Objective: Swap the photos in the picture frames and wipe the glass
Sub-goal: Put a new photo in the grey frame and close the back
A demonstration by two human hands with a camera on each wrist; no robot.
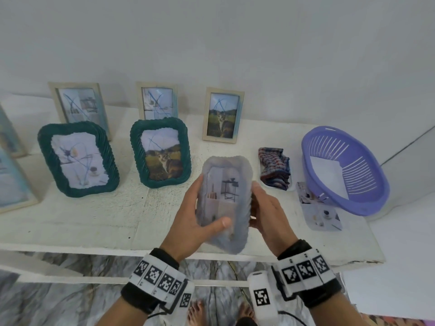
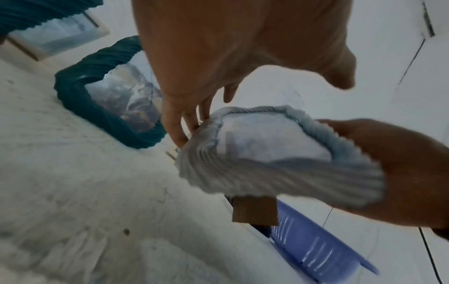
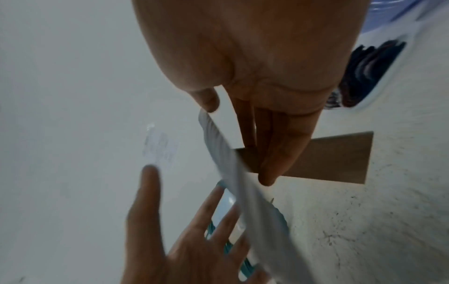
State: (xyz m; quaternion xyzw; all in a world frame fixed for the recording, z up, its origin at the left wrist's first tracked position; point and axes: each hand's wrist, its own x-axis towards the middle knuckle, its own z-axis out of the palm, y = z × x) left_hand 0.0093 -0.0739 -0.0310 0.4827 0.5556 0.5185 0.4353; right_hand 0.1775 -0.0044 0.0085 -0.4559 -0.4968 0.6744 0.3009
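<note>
Head view: left hand (image 1: 193, 217) and right hand (image 1: 267, 215) clasp the pale blue ribbed frame (image 1: 226, 201) by its long edges above the white table's (image 1: 94, 220) front edge, interior photo facing up, thumb on the glass; likely risks are smudging and a slip from this edge-only hold. Left wrist view: frame blurred, brown back stand (image 2: 255, 211) hanging loose, could snag. Right wrist view: right fingers (image 3: 279, 153) curl behind onto the stand; frame seen edge-on.

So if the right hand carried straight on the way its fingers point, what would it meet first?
Probably the checked cloth, which lies just beyond the right hand holding the pale frame; depth is uncertain, so it might pass above.
</note>
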